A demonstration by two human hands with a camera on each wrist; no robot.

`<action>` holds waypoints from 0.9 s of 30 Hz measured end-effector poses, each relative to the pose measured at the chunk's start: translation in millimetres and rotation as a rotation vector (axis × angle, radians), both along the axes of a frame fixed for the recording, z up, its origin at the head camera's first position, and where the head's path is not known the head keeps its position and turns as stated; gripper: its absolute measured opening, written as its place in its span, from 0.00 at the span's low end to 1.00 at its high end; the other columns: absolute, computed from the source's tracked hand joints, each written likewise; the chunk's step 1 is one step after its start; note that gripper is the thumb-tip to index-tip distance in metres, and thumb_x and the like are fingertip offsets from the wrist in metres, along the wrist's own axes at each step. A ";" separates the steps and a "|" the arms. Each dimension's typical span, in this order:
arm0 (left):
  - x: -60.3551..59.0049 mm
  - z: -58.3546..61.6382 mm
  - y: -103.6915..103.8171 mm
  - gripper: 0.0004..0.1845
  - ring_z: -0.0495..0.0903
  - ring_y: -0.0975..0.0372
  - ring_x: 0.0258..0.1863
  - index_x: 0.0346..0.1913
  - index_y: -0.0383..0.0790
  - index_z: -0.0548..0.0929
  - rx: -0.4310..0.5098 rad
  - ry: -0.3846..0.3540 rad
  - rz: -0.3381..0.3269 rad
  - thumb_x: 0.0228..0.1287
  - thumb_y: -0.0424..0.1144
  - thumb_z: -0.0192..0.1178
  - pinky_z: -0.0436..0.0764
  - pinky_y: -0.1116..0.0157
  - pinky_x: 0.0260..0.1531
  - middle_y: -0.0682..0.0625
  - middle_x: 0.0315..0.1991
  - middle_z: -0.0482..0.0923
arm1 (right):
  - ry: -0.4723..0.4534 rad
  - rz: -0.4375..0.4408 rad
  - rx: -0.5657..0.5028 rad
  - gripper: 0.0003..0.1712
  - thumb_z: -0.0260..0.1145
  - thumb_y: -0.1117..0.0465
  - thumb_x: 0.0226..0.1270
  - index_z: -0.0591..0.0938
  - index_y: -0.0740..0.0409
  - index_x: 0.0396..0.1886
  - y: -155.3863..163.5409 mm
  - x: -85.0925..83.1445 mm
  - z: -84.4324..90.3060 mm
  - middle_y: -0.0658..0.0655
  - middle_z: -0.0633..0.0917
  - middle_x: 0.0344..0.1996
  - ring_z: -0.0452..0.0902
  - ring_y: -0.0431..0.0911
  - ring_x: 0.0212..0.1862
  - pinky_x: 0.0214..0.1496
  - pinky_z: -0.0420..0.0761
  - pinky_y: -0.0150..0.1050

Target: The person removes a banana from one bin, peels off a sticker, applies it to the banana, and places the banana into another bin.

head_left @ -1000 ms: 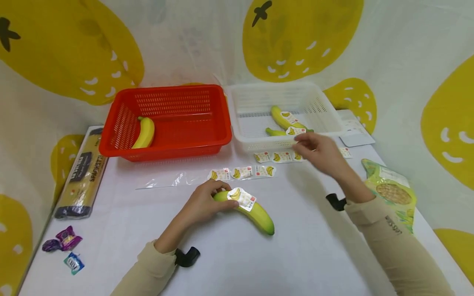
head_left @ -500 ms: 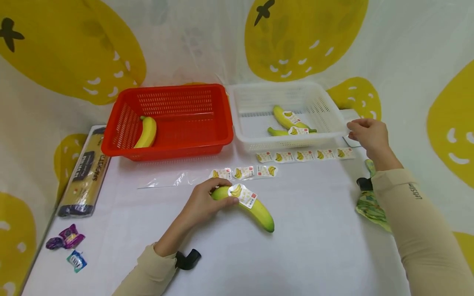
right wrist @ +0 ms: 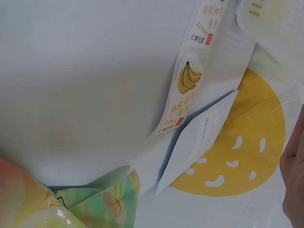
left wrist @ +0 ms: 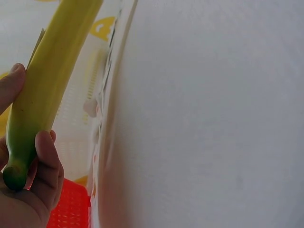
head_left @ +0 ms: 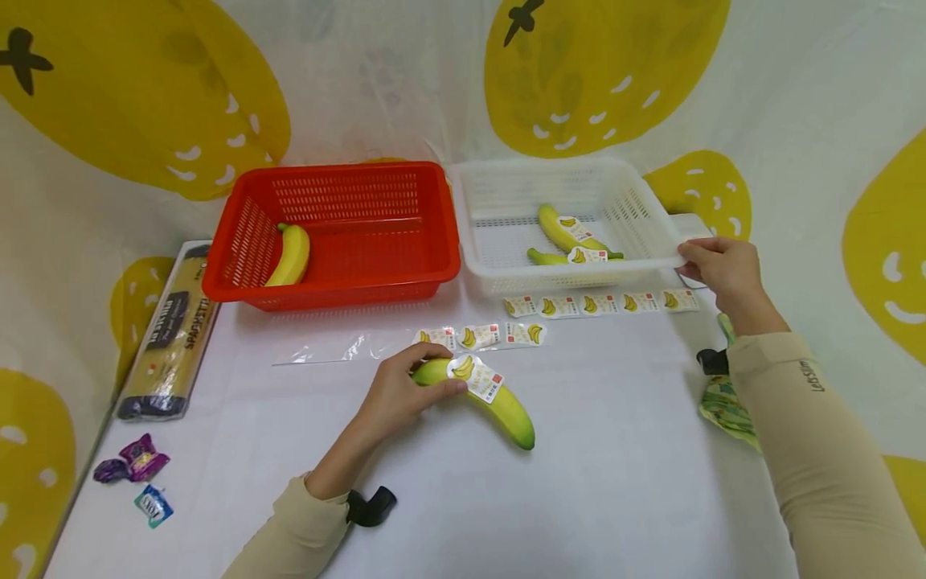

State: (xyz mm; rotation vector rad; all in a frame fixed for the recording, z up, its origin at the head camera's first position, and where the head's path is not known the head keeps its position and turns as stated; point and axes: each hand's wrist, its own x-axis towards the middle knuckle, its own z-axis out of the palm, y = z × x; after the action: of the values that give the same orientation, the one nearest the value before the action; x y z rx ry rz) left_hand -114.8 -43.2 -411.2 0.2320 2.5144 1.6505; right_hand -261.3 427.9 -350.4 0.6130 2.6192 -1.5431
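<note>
Yellow-green, the banana (head_left: 483,395) lies on the white table (head_left: 615,482) in front of you in the head view, a sticker (head_left: 477,376) on its upper side. Your left hand (head_left: 399,392) curls round its stem end. Your right hand (head_left: 723,269) grips the right rim of the white basket (head_left: 506,280), beside the red basket (head_left: 434,277).

From the left wrist, your fingers (left wrist: 47,161) wrap the banana's green stem end.

From the right wrist, you see a sticker strip (right wrist: 185,88) on the table; only an edge of your hand shows.
</note>
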 end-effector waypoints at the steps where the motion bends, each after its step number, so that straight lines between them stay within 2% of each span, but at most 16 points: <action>1: -0.1 0.6 0.5 0.22 0.76 0.61 0.46 0.50 0.51 0.86 -0.001 0.000 0.001 0.51 0.48 0.79 0.74 0.68 0.45 0.54 0.47 0.85 | 0.003 -0.001 0.001 0.23 0.65 0.45 0.72 0.78 0.54 0.57 0.4 0.0 -0.3 0.32 0.80 0.25 0.84 0.29 0.28 0.39 0.84 0.23; 7: -3.2 12.4 1.2 0.22 0.77 0.61 0.46 0.51 0.50 0.86 0.027 0.020 0.020 0.52 0.46 0.79 0.75 0.68 0.44 0.54 0.47 0.85 | 0.004 -0.010 0.012 0.22 0.65 0.45 0.72 0.78 0.54 0.56 2.2 -0.6 -3.0 0.33 0.80 0.26 0.83 0.30 0.29 0.38 0.83 0.23; 10: -10.3 28.2 1.0 0.22 0.77 0.60 0.44 0.51 0.50 0.86 0.048 0.066 0.036 0.52 0.46 0.79 0.75 0.68 0.39 0.54 0.46 0.85 | 0.009 -0.008 0.011 0.22 0.65 0.46 0.72 0.78 0.55 0.56 2.4 -1.0 -3.7 0.33 0.79 0.27 0.83 0.30 0.28 0.38 0.83 0.23; 13: -23.3 51.4 2.9 0.22 0.76 0.59 0.42 0.51 0.50 0.86 0.075 0.118 0.046 0.54 0.46 0.79 0.74 0.67 0.35 0.53 0.45 0.85 | 0.035 -0.009 -0.009 0.18 0.66 0.47 0.72 0.80 0.53 0.51 0.9 -1.7 -4.4 0.33 0.79 0.26 0.82 0.30 0.27 0.37 0.84 0.24; 17: -53.1 88.7 16.0 0.21 0.76 0.59 0.42 0.52 0.47 0.85 0.113 0.190 0.041 0.56 0.45 0.77 0.75 0.67 0.36 0.51 0.47 0.84 | 0.082 -0.010 -0.036 0.14 0.67 0.51 0.72 0.80 0.54 0.48 0.2 -0.5 -6.0 0.34 0.80 0.25 0.81 0.30 0.26 0.36 0.84 0.24; 21: -96.4 118.2 44.4 0.22 0.77 0.59 0.43 0.53 0.44 0.84 0.134 0.208 0.033 0.58 0.46 0.75 0.78 0.67 0.38 0.50 0.49 0.83 | 0.101 -0.001 -0.020 0.20 0.65 0.52 0.73 0.79 0.62 0.55 1.7 0.9 -4.4 0.35 0.79 0.27 0.81 0.30 0.27 0.38 0.84 0.24; 24: -131.1 128.9 73.9 0.22 0.77 0.61 0.45 0.54 0.46 0.83 0.123 0.156 0.061 0.59 0.49 0.74 0.79 0.69 0.39 0.51 0.50 0.81 | 0.105 0.013 0.011 0.25 0.64 0.52 0.74 0.77 0.67 0.59 1.7 2.2 -4.1 0.37 0.79 0.30 0.80 0.30 0.28 0.40 0.84 0.24; 27: -161.8 125.1 105.6 0.24 0.77 0.61 0.46 0.55 0.46 0.83 0.106 0.098 0.099 0.60 0.52 0.74 0.79 0.70 0.41 0.51 0.52 0.80 | 0.115 0.025 0.017 0.27 0.64 0.52 0.75 0.76 0.70 0.60 -1.0 4.7 -6.5 0.40 0.79 0.32 0.80 0.30 0.29 0.40 0.84 0.25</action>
State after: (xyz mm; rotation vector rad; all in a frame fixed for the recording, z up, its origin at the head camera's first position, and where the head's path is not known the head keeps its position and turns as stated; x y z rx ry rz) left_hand -276.6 62.4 -286.1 0.2060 2.5494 1.8567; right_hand -256.6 427.0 -356.9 0.5051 2.7144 -1.5960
